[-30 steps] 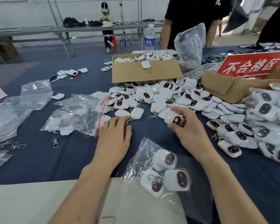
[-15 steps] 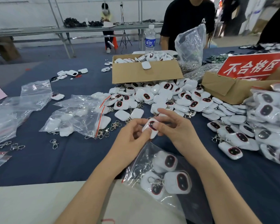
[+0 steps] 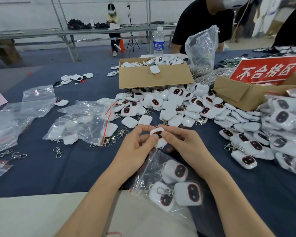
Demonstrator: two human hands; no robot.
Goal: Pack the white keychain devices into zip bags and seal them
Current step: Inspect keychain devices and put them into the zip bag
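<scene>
brought together, hands left (image 3: 135,152) and right (image 3: 184,147) pinch one keychain device (image 3: 158,131) over blue tablecloth (image 3: 58,168).

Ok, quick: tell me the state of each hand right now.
Left hand: closed, pinching the white keychain device.
Right hand: closed, pinching the same device.

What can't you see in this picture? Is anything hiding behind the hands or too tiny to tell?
All from the head view:
1. The held keychain device: fingers of the left hand and right hand cover its sides, and its clip is hidden.
2. The zip bag below it: the hands hide its mouth, so open or sealed cannot be told.
3. The cardboard box: the red sign hides its contents.
4. The water bottle: its label is too small to read.
</scene>
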